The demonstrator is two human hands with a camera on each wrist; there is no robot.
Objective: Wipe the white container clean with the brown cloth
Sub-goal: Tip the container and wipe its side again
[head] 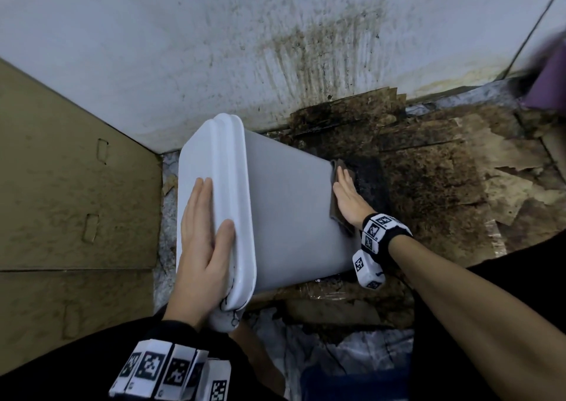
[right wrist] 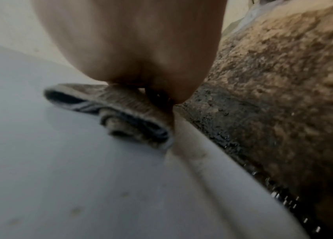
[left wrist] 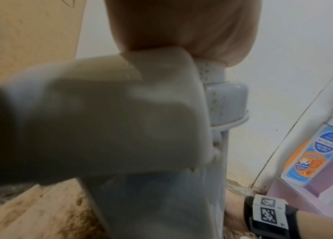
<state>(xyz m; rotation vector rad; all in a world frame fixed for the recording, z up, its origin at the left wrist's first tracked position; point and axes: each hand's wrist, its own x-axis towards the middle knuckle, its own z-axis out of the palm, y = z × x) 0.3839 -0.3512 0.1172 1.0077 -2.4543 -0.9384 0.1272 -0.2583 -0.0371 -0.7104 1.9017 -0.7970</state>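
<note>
The white container (head: 284,204) lies tipped on its side between both hands, long axis running left hand (head: 202,247) to right hand (head: 349,198). The left rests flat-fingered on its lid; the right, fingers straight, presses the brown cloth (head: 338,192) against the base end.

We see a floor (head: 428,171) covered in stained, dirt-darkened cardboard sheets (head: 477,167), with crinkled plastic sheeting (head: 167,216) beside them. The white container (head: 291,204) lies on its side on the cardboard, near the wall (head: 183,48).
</note>
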